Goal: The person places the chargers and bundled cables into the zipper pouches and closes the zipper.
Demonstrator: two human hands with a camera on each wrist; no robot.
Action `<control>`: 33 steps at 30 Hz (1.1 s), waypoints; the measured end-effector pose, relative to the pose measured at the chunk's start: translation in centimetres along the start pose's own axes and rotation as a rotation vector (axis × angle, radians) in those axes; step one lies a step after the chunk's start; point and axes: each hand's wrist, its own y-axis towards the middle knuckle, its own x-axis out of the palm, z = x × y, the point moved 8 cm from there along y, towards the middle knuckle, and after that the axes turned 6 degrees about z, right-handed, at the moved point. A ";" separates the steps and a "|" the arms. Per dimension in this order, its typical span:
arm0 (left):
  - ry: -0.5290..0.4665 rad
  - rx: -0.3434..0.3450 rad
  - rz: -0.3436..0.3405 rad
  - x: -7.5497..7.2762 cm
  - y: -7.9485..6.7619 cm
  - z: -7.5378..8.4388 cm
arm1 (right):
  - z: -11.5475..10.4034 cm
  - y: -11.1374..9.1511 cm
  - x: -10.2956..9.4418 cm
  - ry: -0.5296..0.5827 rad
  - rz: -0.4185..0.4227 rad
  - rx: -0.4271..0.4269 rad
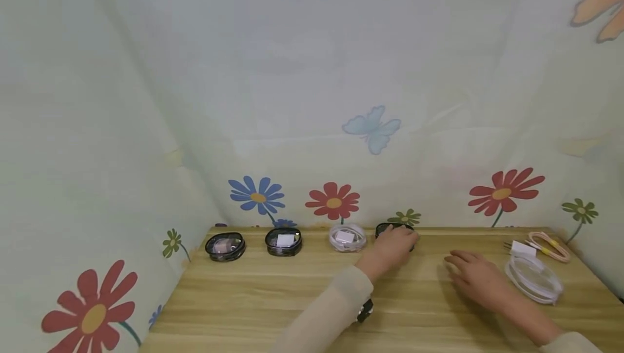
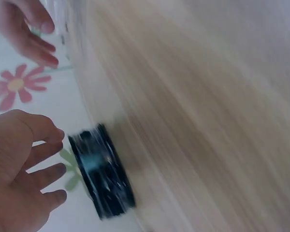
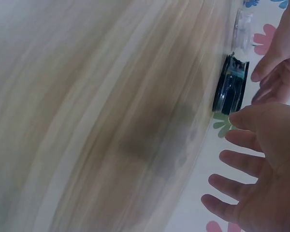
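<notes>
My left hand hovers over a small oval case with black edges and clear sides, at the table's back edge. In the left wrist view its fingers are spread loosely, and a gap shows between fingertips and case. My right hand is held above the tabletop farther right, fingers apart, holding nothing. Nearest to it lies a coiled white cable in a clear wrapping. The right wrist view shows both hands beside the oval case.
Along the back edge, left of the case, stand a clear pouch with a white charger, a black-edged case with a white block and another with a pinkish block. At right lie a white plug and a peach-coloured cable. Flowered cloth encloses the table.
</notes>
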 end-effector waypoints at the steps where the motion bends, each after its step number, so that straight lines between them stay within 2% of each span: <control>1: 0.012 0.016 0.012 -0.2 0.0 0.6 | 0.2 -0.2 -0.3 -0.004 0.013 -0.007; 5: 0.031 0.076 0.017 -1.0 -0.1 2.7 | 1.1 -0.9 -1.1 -0.016 0.049 -0.023; 9: 0.028 0.131 0.008 -1.5 -0.4 4.7 | 2.4 -1.4 -1.6 -0.032 0.003 0.010; 13: 0.049 0.201 0.047 -2.0 -0.4 6.8 | 3.9 -1.9 -2.4 -0.066 -0.017 0.022; 18: 0.053 0.258 0.052 -1.8 -0.2 9.1 | 6.3 -2.8 -3.8 -0.154 0.002 0.034; 23: 0.023 0.302 0.035 -1.3 -0.3 10.9 | 8.4 -3.6 -4.8 -0.182 -0.003 0.048; 27: 0.002 0.324 0.041 -1.5 0.0 11.8 | 9.6 -3.9 -5.8 -0.225 0.050 0.017; 30: 0.012 0.351 0.039 -1.4 0.4 12.5 | 10.9 -3.9 -6.2 -0.234 0.025 0.029; 33: 0.026 0.381 0.021 -1.1 0.6 13.3 | 12.9 -4.3 -6.2 -0.236 -0.101 0.128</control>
